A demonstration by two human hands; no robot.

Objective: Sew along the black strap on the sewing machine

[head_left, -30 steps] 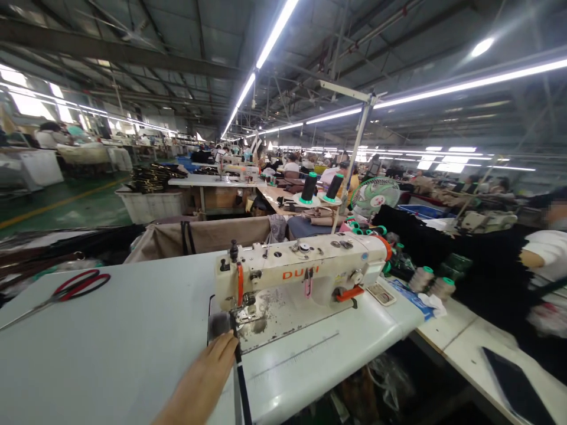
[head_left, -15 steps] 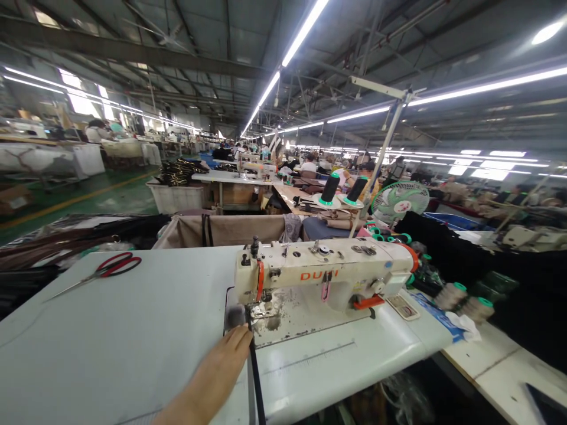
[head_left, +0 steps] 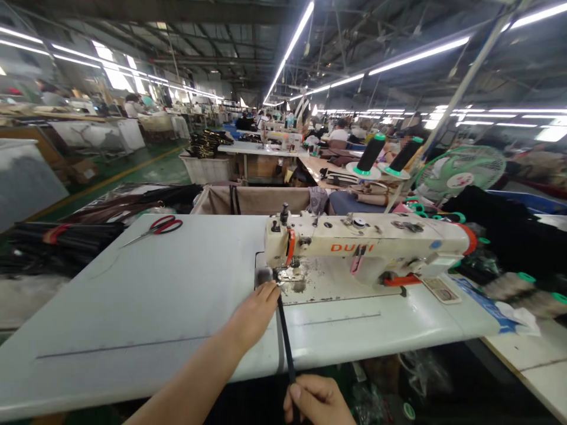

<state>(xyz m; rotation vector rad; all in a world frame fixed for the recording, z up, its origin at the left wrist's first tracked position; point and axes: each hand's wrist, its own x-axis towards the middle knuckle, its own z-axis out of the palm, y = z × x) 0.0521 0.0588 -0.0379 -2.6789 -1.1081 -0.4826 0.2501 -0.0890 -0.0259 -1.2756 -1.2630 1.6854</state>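
A narrow black strap (head_left: 286, 333) runs from under the presser foot of the white sewing machine (head_left: 367, 243) toward me, over the table's front edge. My left hand (head_left: 261, 304) lies at the needle area, its fingertips pressing the strap's left side close to the foot. Below the table edge, my right hand (head_left: 315, 398) pinches the strap between thumb and fingers. Between the two hands the strap looks taut. The needle itself is too small to make out.
Red-handled scissors (head_left: 165, 225) lie on the white table (head_left: 177, 283) at the far left. Black thread cones (head_left: 371, 154) stand behind the machine, near a green fan (head_left: 463, 168). A fabric-lined bin (head_left: 274, 200) is beyond the table. Bundled black strips (head_left: 62, 239) sit at left.
My right hand has come into view at the bottom, holding the strap. My left hand stays near the presser foot. The view has shifted, so the machine appears farther right and higher.
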